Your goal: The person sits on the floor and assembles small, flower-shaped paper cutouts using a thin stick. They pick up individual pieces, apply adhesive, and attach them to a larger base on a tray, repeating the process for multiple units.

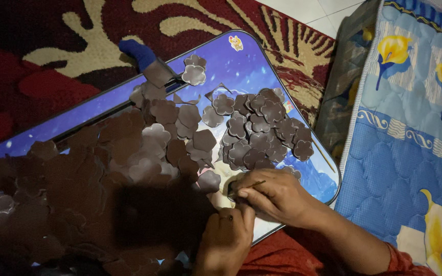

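Low blue tabletop on a red and cream patterned rug, covered almost wholly with dark brown flower-shaped cutouts. Near the front edge, toward the right corner: right hand closed around a thin stick, tip pointing left over a small dark flower piece lying on the tabletop. Left hand just below and left of it, fingers curled in, fingertips pressed down at the same piece; whether gripping it or only steadying it, cannot tell. Both hands touching or nearly touching each other.

Behind the hands, toward the right edge: neat heap of flower cutouts. Across the middle and left: looser, larger spread of brown cutouts, much of it in shadow. Two single cutouts near the far edge. At that far edge, a blue-handled tool resting partly on the tabletop. Right of the tabletop: quilted blue mattress with yellow flowers.
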